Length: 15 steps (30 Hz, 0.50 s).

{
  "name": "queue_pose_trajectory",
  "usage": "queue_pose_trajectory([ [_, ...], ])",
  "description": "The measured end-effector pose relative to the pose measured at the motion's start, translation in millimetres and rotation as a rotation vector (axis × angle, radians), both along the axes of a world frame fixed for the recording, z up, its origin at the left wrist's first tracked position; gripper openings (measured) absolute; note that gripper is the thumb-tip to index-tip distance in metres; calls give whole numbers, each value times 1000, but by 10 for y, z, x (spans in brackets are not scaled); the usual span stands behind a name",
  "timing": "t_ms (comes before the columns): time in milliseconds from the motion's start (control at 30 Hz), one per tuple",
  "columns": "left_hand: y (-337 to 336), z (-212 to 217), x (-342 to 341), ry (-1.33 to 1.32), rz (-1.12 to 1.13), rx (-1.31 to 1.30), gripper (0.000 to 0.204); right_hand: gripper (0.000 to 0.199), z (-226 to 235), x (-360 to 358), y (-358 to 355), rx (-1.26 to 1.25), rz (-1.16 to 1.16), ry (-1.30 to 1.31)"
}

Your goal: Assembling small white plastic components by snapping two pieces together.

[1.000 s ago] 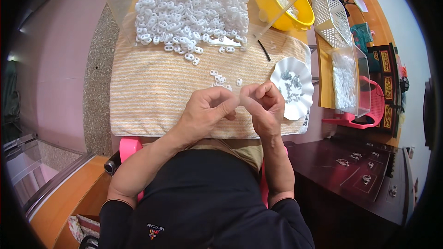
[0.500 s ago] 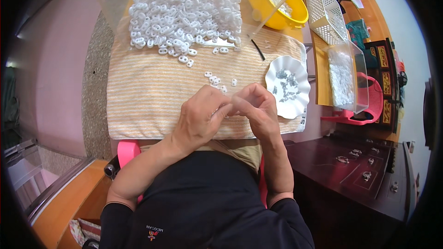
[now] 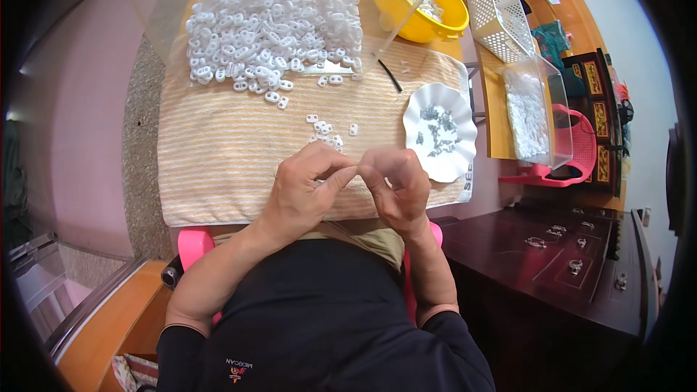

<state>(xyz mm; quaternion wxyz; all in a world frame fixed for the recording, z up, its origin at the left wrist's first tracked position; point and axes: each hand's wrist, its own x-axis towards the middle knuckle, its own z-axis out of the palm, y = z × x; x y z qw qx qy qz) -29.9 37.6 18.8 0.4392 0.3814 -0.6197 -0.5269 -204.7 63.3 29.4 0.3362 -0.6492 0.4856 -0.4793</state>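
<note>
My left hand point(image 3: 308, 187) and my right hand point(image 3: 398, 187) meet fingertip to fingertip above the front of a striped towel point(image 3: 218, 152). Both are closed in a pinch; whatever sits between the fingertips is too small to make out. A small white piece seems to show within the left hand's curl. Just beyond the fingers lies a small group of white two-holed plastic pieces point(image 3: 321, 129). To the right of my right hand stands a white scalloped plate point(image 3: 466, 131) holding small grey parts point(image 3: 439, 131).
A large heap of white two-holed plastic pieces point(image 3: 268, 22) covers the far left of the table. A yellow basin point(image 3: 454, 18) stands far right, near a short black stick point(image 3: 390, 76). A white perforated basket point(image 3: 497, 14) and a clear bin point(image 3: 563, 116) of white items are farther right.
The view has shifted slightly, moving the table things a little left. My fingertips have come together in a clearer pinch, and my right hand's fingers have turned.
</note>
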Motion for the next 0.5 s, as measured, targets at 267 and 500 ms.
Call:
queue_pose_trajectory([
  [267,-2,-86,8,129,-2,257,11,14,60,-485,-144,-162,-330,370],
  [500,-6,-63,-3,217,-67,376,14,23,23,-648,-240,-219,-268,633],
])
